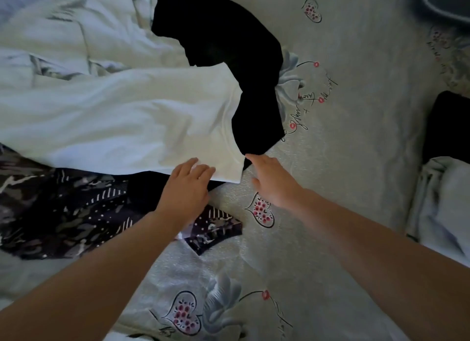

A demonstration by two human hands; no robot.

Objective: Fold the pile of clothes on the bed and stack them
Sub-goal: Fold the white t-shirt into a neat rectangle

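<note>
Where the white shirt [122, 121] lies over a black garment [229, 48] on the bed, the left hand [187, 185] rests on its near hem, fingers relaxed. The right hand [272, 180] hovers spread beside it, above the heart-printed sheet [356, 162]. A patterned dark cloth [63, 213] lies nearer.

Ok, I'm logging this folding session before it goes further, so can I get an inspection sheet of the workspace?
Surface: bed sheet, pale, printed with hearts and flowers.
Job's things: white T-shirt spread on top of the pile; black garment partly under it; dark patterned garment below it.
Clutter: dark and pale clothes at the right edge.
Hands: left hand rests on the white T-shirt's near corner, fingers fairly straight; right hand open beside that corner, holding nothing.
Cables: nothing seen.
Surroundings: dark rounded object at top right, cannot tell what it is.
</note>
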